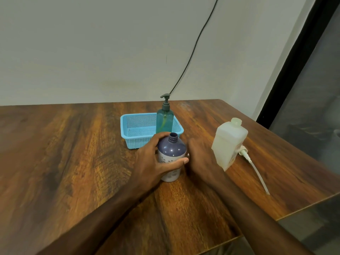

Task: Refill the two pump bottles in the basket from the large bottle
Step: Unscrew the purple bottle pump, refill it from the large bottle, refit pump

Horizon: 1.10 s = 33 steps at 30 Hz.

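**Holding the open purple bottle on the surface**

Steadying the purple bottle (172, 157) upright on the wooden surface (73, 153), the left hand (156, 161) wraps its body, grip clamped on it, thumb across the front, fingers behind the shoulder. Neck is open, no pump on it. The bottle stands just in front of the blue basket (139, 127), outside it. Right hand (200, 157) is blurred, just right of the bottle, between it and the large bottle (228, 142); can't tell if its grip is apart or together, or whether it touches either bottle. The large bottle is whitish, translucent, tilted, cap-end up, near the surface's right side. A white pump (252, 162) with its long tube lies flat on the surface just behind and right of the large bottle. The teal bottle (165, 120) stands upright in the basket's right part, pump on. A black cable (195, 46) hangs down the wall behind.
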Each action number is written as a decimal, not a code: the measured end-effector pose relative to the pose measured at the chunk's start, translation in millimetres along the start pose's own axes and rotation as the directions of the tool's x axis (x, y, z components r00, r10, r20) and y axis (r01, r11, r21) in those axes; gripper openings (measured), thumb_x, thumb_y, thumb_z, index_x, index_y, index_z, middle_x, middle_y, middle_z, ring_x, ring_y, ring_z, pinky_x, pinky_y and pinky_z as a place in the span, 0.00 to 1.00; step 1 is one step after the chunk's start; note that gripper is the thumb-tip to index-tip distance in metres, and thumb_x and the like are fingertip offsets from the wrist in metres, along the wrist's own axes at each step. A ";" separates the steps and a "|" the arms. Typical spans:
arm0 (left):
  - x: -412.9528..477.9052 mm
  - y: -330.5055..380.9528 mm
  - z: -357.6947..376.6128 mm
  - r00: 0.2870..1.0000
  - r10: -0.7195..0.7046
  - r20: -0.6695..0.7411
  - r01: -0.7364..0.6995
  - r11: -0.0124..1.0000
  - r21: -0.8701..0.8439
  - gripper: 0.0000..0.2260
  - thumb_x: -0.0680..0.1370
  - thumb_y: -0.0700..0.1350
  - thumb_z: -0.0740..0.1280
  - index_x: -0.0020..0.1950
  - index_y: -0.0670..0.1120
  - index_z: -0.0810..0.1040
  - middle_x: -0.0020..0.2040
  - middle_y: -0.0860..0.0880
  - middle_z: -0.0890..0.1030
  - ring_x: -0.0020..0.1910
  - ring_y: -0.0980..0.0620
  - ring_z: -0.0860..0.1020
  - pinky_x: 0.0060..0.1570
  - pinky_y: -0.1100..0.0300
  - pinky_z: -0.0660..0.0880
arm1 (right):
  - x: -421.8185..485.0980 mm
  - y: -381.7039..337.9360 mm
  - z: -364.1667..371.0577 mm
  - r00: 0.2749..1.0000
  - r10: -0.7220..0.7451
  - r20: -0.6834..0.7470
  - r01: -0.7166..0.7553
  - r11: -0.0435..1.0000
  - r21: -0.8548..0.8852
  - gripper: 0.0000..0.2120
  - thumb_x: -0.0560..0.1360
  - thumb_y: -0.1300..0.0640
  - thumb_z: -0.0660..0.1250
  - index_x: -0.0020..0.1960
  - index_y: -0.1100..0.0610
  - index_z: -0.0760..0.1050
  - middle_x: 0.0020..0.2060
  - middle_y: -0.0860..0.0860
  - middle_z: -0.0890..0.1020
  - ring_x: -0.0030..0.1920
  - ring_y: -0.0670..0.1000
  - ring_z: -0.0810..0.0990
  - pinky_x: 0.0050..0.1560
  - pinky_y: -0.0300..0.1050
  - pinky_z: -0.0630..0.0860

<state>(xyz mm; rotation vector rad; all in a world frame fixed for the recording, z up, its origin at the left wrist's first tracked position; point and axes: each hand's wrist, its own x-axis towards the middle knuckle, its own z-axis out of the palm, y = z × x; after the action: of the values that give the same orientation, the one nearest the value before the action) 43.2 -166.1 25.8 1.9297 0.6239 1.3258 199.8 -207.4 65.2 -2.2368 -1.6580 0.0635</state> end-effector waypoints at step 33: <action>-1.1 -11.2 2.6 0.999 -0.023 0.033 0.022 0.999 0.038 0.34 0.67 0.57 0.81 0.69 0.57 0.71 0.63 0.63 0.78 0.63 0.62 0.78 0.60 0.65 0.77 | -20.5 -40.3 -43.9 0.902 -0.008 -0.431 0.372 0.520 0.769 0.21 0.71 0.61 0.76 0.58 0.55 0.70 0.55 0.48 0.82 0.54 0.44 0.83 0.52 0.44 0.82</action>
<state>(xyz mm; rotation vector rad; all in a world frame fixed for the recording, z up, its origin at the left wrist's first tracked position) 45.3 -160.5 15.9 1.9650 0.6569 1.2738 167.1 -227.6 115.2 -1.1999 -1.2353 0.2915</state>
